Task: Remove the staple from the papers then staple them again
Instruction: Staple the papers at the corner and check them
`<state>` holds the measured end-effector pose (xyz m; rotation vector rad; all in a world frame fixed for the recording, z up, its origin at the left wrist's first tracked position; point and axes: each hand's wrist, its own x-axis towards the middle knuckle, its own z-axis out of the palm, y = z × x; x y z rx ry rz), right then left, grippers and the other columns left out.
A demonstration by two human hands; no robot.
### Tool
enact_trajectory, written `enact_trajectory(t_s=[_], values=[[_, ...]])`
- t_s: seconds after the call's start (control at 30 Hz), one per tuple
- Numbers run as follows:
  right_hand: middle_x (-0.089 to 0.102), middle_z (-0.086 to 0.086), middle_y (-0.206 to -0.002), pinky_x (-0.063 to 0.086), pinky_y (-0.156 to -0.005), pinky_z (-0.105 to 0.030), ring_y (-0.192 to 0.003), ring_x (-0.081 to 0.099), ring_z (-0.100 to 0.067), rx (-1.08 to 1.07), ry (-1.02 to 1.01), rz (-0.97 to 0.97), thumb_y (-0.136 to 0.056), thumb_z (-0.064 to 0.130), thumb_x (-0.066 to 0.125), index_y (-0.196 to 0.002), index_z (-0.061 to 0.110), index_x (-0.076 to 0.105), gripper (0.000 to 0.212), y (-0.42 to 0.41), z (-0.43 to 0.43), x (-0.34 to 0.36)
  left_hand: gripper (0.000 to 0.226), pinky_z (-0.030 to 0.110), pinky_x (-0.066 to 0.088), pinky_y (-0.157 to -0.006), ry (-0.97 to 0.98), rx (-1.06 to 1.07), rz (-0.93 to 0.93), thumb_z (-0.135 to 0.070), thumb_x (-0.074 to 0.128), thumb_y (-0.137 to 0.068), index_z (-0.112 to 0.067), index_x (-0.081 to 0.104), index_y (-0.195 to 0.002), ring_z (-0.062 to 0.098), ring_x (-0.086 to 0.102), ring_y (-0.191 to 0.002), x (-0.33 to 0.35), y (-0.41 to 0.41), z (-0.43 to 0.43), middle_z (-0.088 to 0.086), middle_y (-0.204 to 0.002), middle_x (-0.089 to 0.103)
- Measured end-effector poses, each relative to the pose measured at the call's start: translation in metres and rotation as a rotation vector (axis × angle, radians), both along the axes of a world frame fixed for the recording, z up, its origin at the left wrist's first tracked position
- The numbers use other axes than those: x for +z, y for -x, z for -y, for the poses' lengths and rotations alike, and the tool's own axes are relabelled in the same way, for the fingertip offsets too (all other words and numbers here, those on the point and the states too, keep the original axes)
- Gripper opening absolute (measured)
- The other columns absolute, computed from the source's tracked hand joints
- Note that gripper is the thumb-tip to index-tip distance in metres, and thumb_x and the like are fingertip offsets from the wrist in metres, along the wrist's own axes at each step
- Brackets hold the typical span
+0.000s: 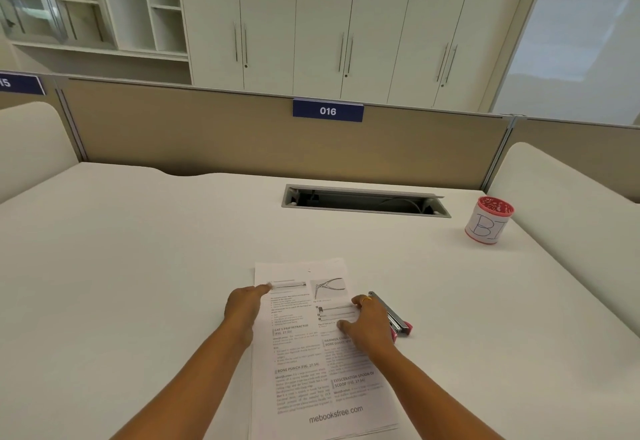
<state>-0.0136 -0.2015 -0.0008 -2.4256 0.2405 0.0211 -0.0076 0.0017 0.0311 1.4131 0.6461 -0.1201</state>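
Note:
The printed papers (304, 353) lie on the white desk (138, 249) in front of me, text facing up. My left hand (244, 308) rests on their left edge with straight fingers reaching toward the top left corner. My right hand (367, 323) lies over the right side of the papers, fingers relaxed, a gold ring on one finger. Just right of that hand, partly hidden by it, lies a silver and pink stapler (394, 316). I cannot make out a staple in the papers.
A pink cup (488, 219) wrapped in white paper marked "BI" stands at the far right. An open cable slot (363, 201) is set in the desk behind the papers. A beige partition (242, 134) with a "016" label closes the back.

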Motion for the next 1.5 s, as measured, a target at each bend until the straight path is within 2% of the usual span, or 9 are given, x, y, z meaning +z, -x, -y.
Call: enact_trajectory(t_s=[0.1, 0.33, 0.6, 0.8, 0.9, 0.97, 1.17, 1.33, 1.5], values=[[0.038, -0.006, -0.139, 0.035, -0.108, -0.035, -0.130, 0.036, -0.021, -0.009, 0.002, -0.003, -0.079, 0.025, 0.069, -0.126, 0.011, 0.047, 0.054, -0.001, 0.005, 0.000, 0.018, 0.031, 0.038, -0.077, 0.060, -0.021, -0.002, -0.015, 0.059, -0.088, -0.012, 0.054, -0.071, 0.014, 0.049, -0.069, 0.001, 0.002, 0.000, 0.001, -0.078, 0.056], [0.041, -0.004, -0.133, 0.041, -0.101, -0.039, -0.126, 0.039, -0.019, -0.035, 0.023, -0.008, -0.080, 0.028, 0.068, -0.126, 0.013, 0.046, 0.053, -0.001, 0.016, 0.003, 0.011, 0.034, 0.040, -0.082, 0.102, -0.049, -0.004, -0.010, 0.060, -0.086, -0.005, 0.058, -0.096, 0.023, 0.051, -0.100, 0.001, -0.002, 0.003, 0.012, -0.106, 0.060], [0.041, -0.006, -0.133, 0.038, -0.102, -0.035, -0.126, 0.039, -0.020, -0.025, 0.053, 0.015, -0.081, 0.028, 0.067, -0.121, 0.011, 0.050, 0.047, 0.000, 0.021, 0.005, 0.018, 0.026, 0.036, -0.057, 0.097, -0.107, -0.101, -0.023, 0.064, -0.084, -0.011, 0.057, -0.073, 0.013, 0.049, -0.066, 0.003, -0.005, -0.001, 0.002, -0.073, 0.058], [0.043, -0.006, -0.130, 0.038, -0.105, -0.034, -0.122, 0.044, -0.021, -0.034, 0.038, -0.002, -0.080, 0.028, 0.068, -0.127, 0.010, 0.046, 0.055, -0.001, 0.016, 0.009, 0.012, 0.021, 0.048, -0.040, 0.022, -0.243, -0.089, -0.014, 0.061, -0.087, -0.003, 0.064, -0.086, 0.020, 0.064, -0.049, 0.006, 0.004, 0.009, 0.007, -0.058, 0.070], [0.044, -0.006, -0.129, 0.038, -0.104, -0.030, -0.121, 0.045, -0.019, -0.033, 0.031, -0.008, -0.079, 0.028, 0.069, -0.127, 0.010, 0.046, 0.056, -0.003, 0.012, 0.012, 0.025, 0.035, 0.056, -0.069, -0.012, -0.298, -0.005, -0.002, 0.054, -0.089, 0.000, 0.062, -0.113, 0.032, 0.067, -0.084, 0.004, 0.010, 0.020, 0.020, -0.103, 0.070], [0.045, -0.007, -0.129, 0.037, -0.104, -0.030, -0.121, 0.044, -0.020, -0.018, 0.018, -0.018, -0.078, 0.028, 0.070, -0.128, 0.010, 0.046, 0.057, -0.004, 0.011, 0.014, 0.029, 0.042, 0.054, -0.080, -0.028, -0.293, 0.037, -0.001, 0.051, -0.091, -0.001, 0.060, -0.118, 0.035, 0.065, -0.092, 0.006, 0.012, 0.022, 0.022, -0.112, 0.066], [0.046, -0.013, -0.135, 0.040, -0.103, -0.037, -0.122, 0.048, -0.026, -0.044, -0.207, -0.026, -0.081, 0.026, 0.069, -0.132, 0.005, 0.040, 0.062, -0.008, 0.014, 0.025, 0.030, 0.047, 0.053, -0.085, -0.015, -0.302, 0.146, -0.006, 0.051, -0.092, -0.004, 0.059, -0.121, 0.036, 0.066, -0.094, 0.019, 0.007, 0.006, 0.020, -0.107, 0.067], [0.052, -0.009, -0.129, 0.041, -0.088, -0.032, -0.113, 0.052, -0.023, -0.065, -0.463, -0.102, -0.085, 0.039, 0.061, -0.133, 0.010, 0.039, 0.060, -0.010, 0.014, 0.041, 0.027, 0.035, 0.055, -0.066, 0.017, -0.326, 0.249, -0.011, 0.051, -0.093, -0.009, 0.059, -0.118, 0.026, 0.068, -0.084, 0.038, 0.002, -0.002, 0.010, -0.098, 0.070], [0.063, -0.012, -0.117, 0.051, -0.091, -0.042, -0.102, 0.062, -0.027, -0.059, -0.624, -0.017, -0.090, 0.025, 0.057, -0.118, 0.007, 0.053, 0.034, -0.014, 0.003, 0.063, 0.023, 0.034, 0.055, -0.065, -0.005, -0.304, 0.372, -0.018, 0.049, -0.094, -0.015, 0.060, -0.114, 0.024, 0.068, -0.085, 0.060, -0.001, 0.002, 0.005, -0.095, 0.071]])
